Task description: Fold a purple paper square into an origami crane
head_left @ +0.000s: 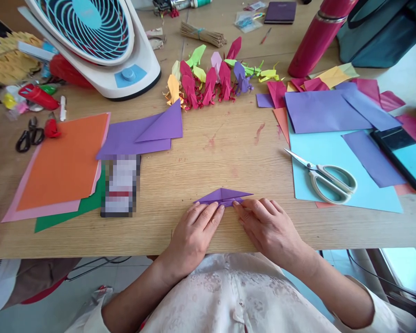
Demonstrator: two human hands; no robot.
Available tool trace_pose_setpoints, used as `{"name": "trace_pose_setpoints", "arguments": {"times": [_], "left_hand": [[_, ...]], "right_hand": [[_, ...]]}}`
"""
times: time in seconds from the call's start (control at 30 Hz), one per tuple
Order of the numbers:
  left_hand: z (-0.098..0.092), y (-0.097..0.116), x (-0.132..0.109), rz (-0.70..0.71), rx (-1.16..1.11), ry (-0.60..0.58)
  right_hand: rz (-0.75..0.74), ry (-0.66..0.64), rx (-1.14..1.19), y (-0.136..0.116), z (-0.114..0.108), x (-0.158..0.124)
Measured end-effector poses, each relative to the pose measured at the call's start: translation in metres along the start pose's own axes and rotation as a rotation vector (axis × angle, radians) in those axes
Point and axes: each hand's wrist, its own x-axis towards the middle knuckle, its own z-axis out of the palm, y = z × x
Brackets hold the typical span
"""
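A small folded piece of purple paper (222,195) lies on the table near its front edge, long and pointed at both ends. At its near left side, my left hand (198,227) presses the lower edge with the fingertips close together. My right hand (270,226) is closed at the near right side, with thumb and forefinger on the same edge. Both hands' fingertips are close to the middle of the paper. My palms hide part of the table below it.
Scissors (321,175) rest on light blue paper (346,201) at the right. Several origami figures (210,83) stand at the back. To the left are a phone (121,187), orange paper (64,162), purple sheets (135,134) and a fan (125,74). A red flask (315,41) stands back right.
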Motion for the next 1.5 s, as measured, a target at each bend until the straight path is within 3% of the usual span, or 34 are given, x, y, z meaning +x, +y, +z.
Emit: {"name": "trace_pose_setpoints", "arguments": {"times": [0.43, 0.8, 1.2, 1.5], "left_hand": [[-0.006, 0.000, 0.004, 0.025, 0.089, -0.160], [-0.010, 0.006, 0.011, 0.052, 0.244, -0.215], [-0.009, 0.008, 0.014, 0.036, 0.232, -0.172], [-0.009, 0.007, 0.022, 0.099, 0.221, -0.155]], "right_hand": [[-0.010, -0.002, 0.011, 0.001, 0.000, 0.000], [-0.039, -0.003, 0.032, 0.000, 0.001, -0.001], [-0.024, -0.086, -0.039, -0.003, -0.001, 0.001], [-0.030, -0.066, -0.061, -0.005, 0.000, 0.003]]}}
